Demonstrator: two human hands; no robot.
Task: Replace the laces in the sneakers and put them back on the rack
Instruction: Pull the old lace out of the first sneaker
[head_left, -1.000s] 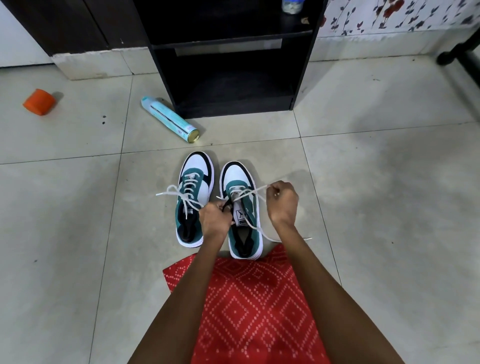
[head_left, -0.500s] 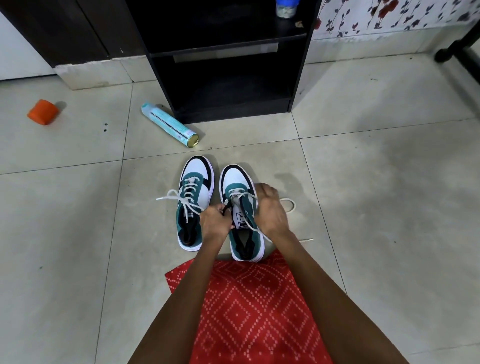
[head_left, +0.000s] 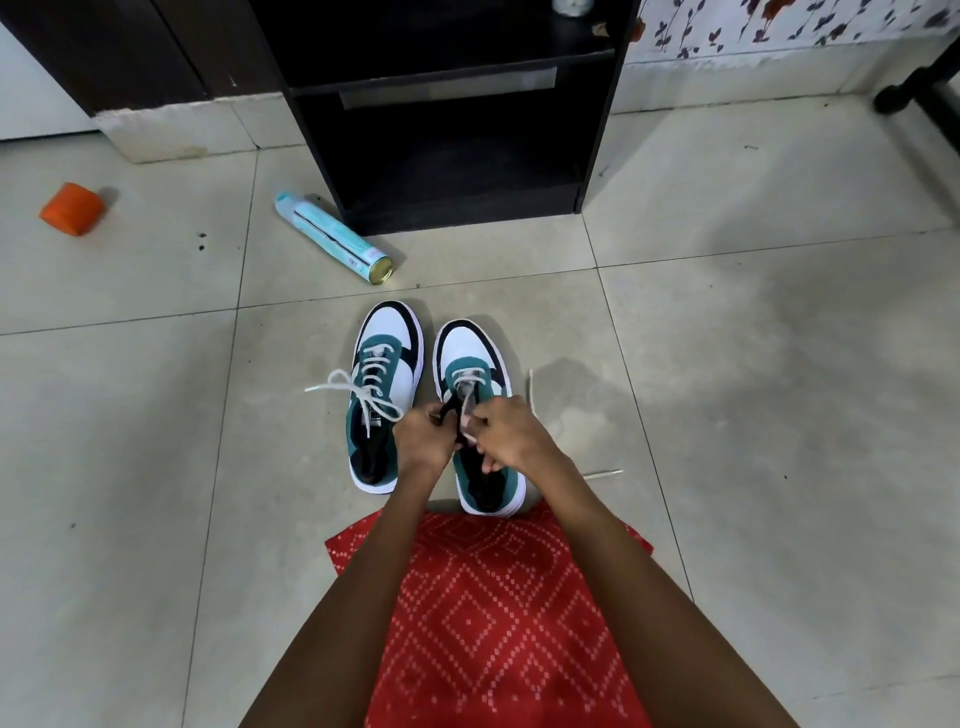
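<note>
On floor (head_left: 156, 467) before rack (head_left: 457, 171): left sneaker (head_left: 387, 338) and right sneaker (head_left: 470, 358) sit side by side, toes to rack, likely for easy return. Left one is laced, ends loose. Left hand (head_left: 423, 441) pinches right sneaker's dark upper, probably steadying it. Right hand (head_left: 511, 434) pinches lace (head_left: 467, 395), probably threading the next eyelet. Tongue label hidden. Can (head_left: 332, 236) text unreadable.

Both arms stretch forward, left hand (head_left: 422, 437) and right hand (head_left: 511, 434) nearly touching, fingers curled, right pinching the lace (head_left: 469, 396).
</note>
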